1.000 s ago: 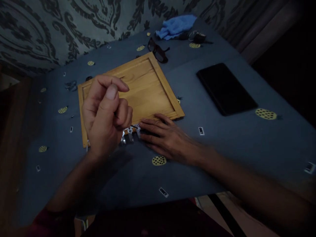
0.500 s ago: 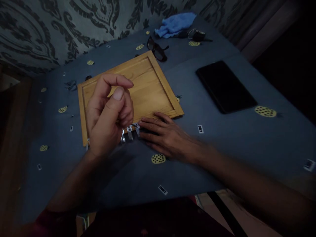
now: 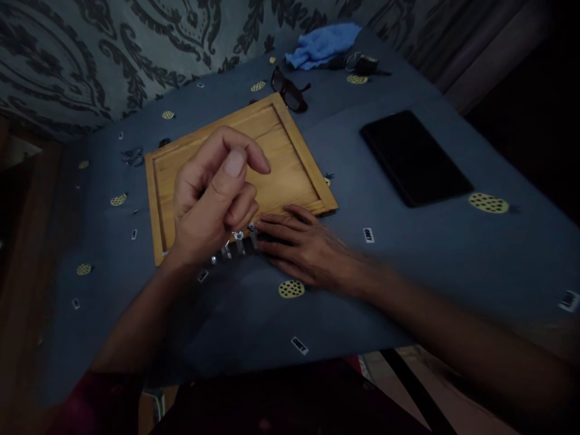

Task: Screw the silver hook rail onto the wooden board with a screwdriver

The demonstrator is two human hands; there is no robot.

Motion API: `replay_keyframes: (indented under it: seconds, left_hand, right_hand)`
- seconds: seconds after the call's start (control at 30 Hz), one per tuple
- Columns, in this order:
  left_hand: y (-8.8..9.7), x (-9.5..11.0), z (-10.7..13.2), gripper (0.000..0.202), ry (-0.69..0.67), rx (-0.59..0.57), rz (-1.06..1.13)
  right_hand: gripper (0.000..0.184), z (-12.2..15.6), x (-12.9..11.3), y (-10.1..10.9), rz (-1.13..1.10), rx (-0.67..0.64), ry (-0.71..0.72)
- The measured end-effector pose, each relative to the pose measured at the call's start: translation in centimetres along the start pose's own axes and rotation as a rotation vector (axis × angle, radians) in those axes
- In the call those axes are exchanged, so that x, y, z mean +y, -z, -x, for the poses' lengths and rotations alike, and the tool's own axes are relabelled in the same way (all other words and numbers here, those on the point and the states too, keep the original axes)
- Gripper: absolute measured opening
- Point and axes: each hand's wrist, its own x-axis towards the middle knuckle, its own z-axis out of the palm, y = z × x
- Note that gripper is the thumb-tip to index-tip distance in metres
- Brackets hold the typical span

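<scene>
A framed wooden board [image 3: 290, 163] lies flat on the table. My left hand [image 3: 215, 193] is raised above its left part, fingers curled and thumb pressed toward the bent index finger. Whatever it holds, if anything, is hidden inside the curl. My right hand [image 3: 301, 248] lies palm down at the board's near edge, fingers stretched out and slightly apart, fingertips touching the edge. Between the hands, several small silver metal pieces [image 3: 240, 240] stick out in a row along that near edge; my left hand and wrist cover part of the board behind them.
A black tablet-like slab [image 3: 414, 158] lies to the right on the dark blue tablecloth [image 3: 344, 326]. Behind the board are sunglasses [image 3: 289, 90], a blue cloth [image 3: 324, 45] and keys [image 3: 360, 63]. A small dark metal object [image 3: 132, 157] lies left of the board. A patterned curtain hangs behind.
My left hand has shifted right and slightly up over the board, still curled, uncovering more of the silver pieces. The right hand has stayed in place.
</scene>
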Motion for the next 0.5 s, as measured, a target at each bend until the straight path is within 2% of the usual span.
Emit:
replay_keyframes:
  seconds: [0.13,0.33,0.4,0.5]
  left_hand:
    - [0.41,0.31,-0.35,0.027,0.059,-0.054,-0.016]
    - [0.86,0.35,-0.81,0.024,0.069,-0.242,0.087]
    - [1.04,0.24,-0.66,0.022,0.063,-0.231,0.09]
    - [1.09,-0.16,-0.31,0.02,0.024,-0.118,0.081]
  right_hand:
    - [0.034,0.02,0.01,0.03,0.011,0.004,0.015]
    - [0.035,0.1,0.2,-0.16,0.003,-0.009,0.014]
    - [0.034,0.12,0.2,-0.16,-0.004,-0.006,0.015]
    - [0.033,0.03,0.13,0.01,-0.014,0.001,0.015]
